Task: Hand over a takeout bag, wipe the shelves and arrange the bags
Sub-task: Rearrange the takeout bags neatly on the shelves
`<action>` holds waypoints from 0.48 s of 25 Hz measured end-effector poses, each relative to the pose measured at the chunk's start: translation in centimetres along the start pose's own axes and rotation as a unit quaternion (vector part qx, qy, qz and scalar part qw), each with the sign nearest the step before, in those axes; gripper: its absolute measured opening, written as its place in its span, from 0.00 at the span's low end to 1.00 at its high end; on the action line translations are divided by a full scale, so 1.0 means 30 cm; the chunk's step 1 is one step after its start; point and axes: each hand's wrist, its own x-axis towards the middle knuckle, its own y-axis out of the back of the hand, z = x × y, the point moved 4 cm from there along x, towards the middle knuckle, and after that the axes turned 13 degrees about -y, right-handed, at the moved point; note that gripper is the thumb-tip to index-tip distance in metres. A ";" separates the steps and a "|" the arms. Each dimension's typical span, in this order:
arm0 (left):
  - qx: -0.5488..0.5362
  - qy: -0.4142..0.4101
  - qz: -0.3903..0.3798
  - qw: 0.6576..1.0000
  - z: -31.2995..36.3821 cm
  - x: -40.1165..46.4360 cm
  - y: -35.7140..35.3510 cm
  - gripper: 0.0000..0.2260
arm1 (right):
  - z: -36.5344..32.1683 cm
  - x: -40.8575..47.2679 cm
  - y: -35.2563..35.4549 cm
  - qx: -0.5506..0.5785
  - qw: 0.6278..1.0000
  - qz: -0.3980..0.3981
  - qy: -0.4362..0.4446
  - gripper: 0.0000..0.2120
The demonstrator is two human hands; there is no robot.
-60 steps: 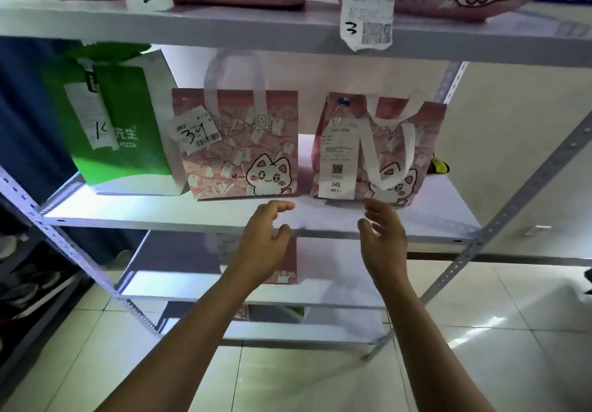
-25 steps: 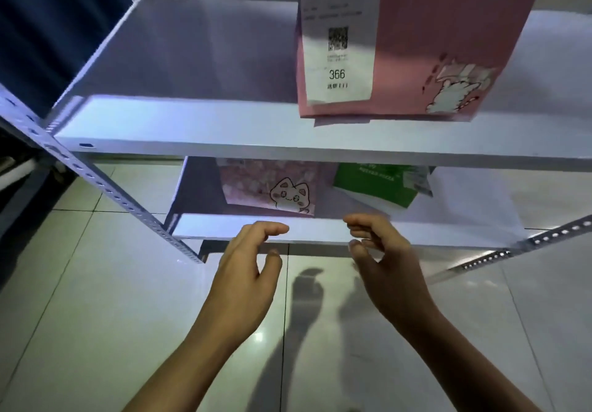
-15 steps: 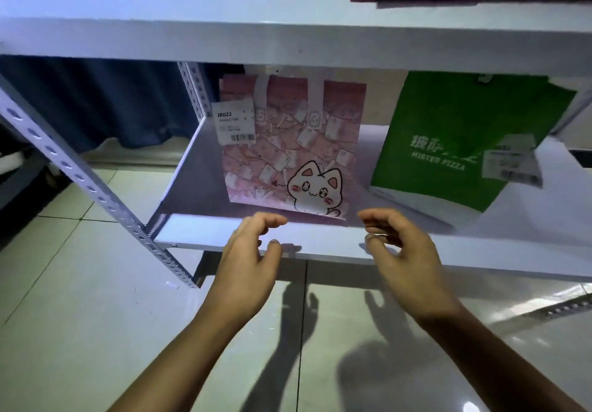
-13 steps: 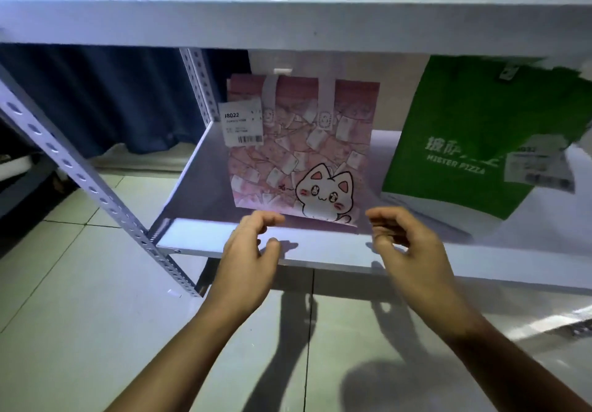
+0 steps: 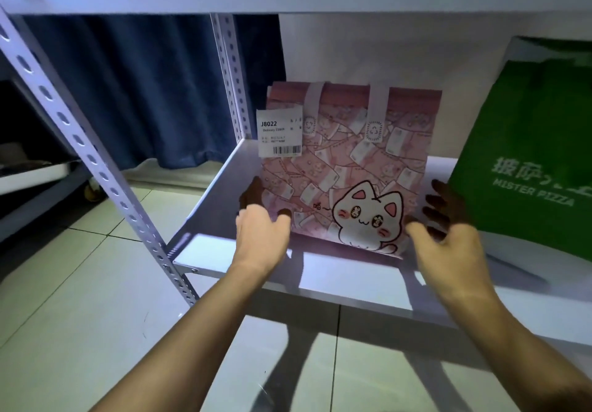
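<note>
Pink cat takeout bag (image 5: 349,168) upright near shelf (image 5: 352,286) front-left corner | left hand (image 5: 261,235), right hand (image 5: 448,248) flank its lower sides, fingers spread, contact unclear | green pizza bag (image 5: 528,155) just right.

- A white label (image 5: 279,132) on the upper left corner of the pink bag (image 5: 349,168) reads "J8022" above a barcode; its smaller print is illegible.
- The green bag (image 5: 528,155), at the shelf's right edge, reads "MISTER PIZZA" under Chinese characters.

The green bag (image 5: 525,155) runs off the right edge; the label's (image 5: 280,131) small print is seemingly too blurred to read.
</note>
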 end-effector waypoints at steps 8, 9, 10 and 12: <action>-0.074 0.006 0.047 0.996 -0.027 -0.096 0.015 0.08 | 0.024 -0.019 0.026 0.060 0.998 0.000 0.012 0.02; -0.086 -0.012 0.056 0.995 -0.028 -0.124 0.021 0.10 | 0.028 -0.031 0.039 0.091 0.996 -0.013 0.019 0.03; -0.105 -0.025 0.061 0.992 -0.025 -0.153 0.027 0.13 | 0.036 -0.046 0.055 0.123 0.992 -0.028 0.023 0.04; -0.139 -0.044 0.064 0.987 -0.003 -0.214 0.043 0.15 | 0.056 -0.085 0.098 0.147 0.988 -0.041 0.020 0.05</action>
